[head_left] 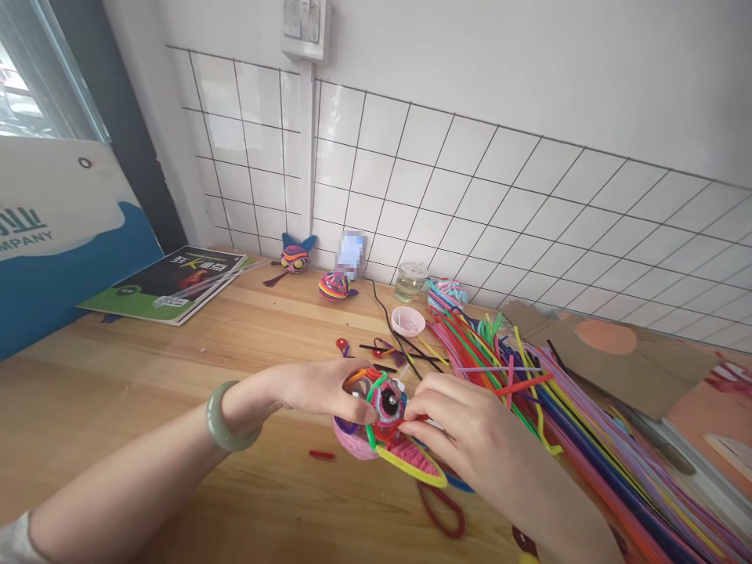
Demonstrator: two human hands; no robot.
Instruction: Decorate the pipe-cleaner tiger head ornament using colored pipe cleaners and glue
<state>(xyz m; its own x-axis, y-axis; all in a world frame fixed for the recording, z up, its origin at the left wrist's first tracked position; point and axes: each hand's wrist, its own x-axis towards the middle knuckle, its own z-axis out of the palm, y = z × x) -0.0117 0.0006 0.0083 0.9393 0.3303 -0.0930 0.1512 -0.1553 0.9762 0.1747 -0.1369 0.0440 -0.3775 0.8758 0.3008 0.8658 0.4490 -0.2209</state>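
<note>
Between my hands is a colourful pipe-cleaner figure [388, 439] with a big black eye ringed in pale blue and pink, and a pink ear edged in yellow. My left hand [329, 392] wraps round its left side, thumb against the front. On the other side, my right hand [455, 415] pinches with thumb and forefinger near a red pipe cleaner beside the eye. A dark red pipe-cleaner loop [443, 513] hangs or lies below the figure; which one I cannot tell. A short red piece [322, 454] lies on the table to the left.
Many coloured pipe cleaners [611, 462] spread along the right. Behind stand a pink bowl [407, 321], a lidded glass jar [410, 280], a phone [351, 254], a striped ball-like piece [334, 287] and a blue-eared figure [294, 254]. Magazines [170, 283] lie at the left, near the gridded wall.
</note>
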